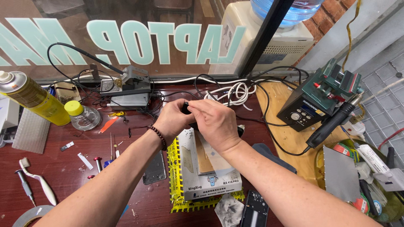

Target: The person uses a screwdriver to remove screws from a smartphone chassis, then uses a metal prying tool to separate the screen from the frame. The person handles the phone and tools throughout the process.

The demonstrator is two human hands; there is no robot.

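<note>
Head view, workbench seen from above. Both hands meet at the centre of the dark red table [126, 147], above a white and yellow box [210, 180] that lies flat on it. The left hand [174, 120], with a bead bracelet [159, 136] at the wrist, curls its fingers closed round one end of a small black object [185, 107]; the thumb presses on top. The right hand [216, 124] overlaps it from the right, its fingers bent and drawn together, fingertips pinching the same black object; a further dark part [240, 131] shows just past the right hand's knuckles, and whether it belongs to the same object cannot be told. The object is held in the air, clear of the box.

Surroundings: a soldering station [126, 90] with its cable stands behind the hands against the window; a coil of white cable [235, 94] lies just to its right. A hot-air station [311, 105] with its black handpiece [332, 124] sits on a wooden board [286, 138] at right. At left are a yellow spray can [31, 98], a small yellow-capped jar [82, 114] and a white toothbrush [40, 180]. A phone frame [254, 210] lies at the near edge.
</note>
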